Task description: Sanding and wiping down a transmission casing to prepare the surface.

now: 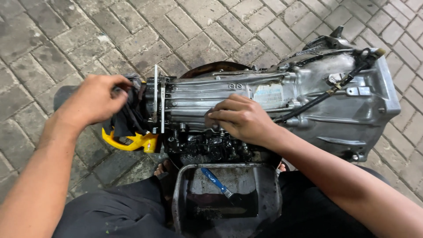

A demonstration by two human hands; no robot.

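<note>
1. The ground (53,35) is grey paving bricks, filling the top and left of the frame.
2. At centre left, the left hand (94,99) is closed around a dark rag (128,117), pressed on the end of the gearbox (282,99).
3. A yellow tool (132,141) lies just below.
4. In the middle, the right hand (240,119) rests curled on the gearbox, holding nothing that shows.
5. The oily underside is open; cleaning looks unfinished.
6. Bottom centre, a blue brush (218,183) lies in a dirty pan (178,194).
</note>
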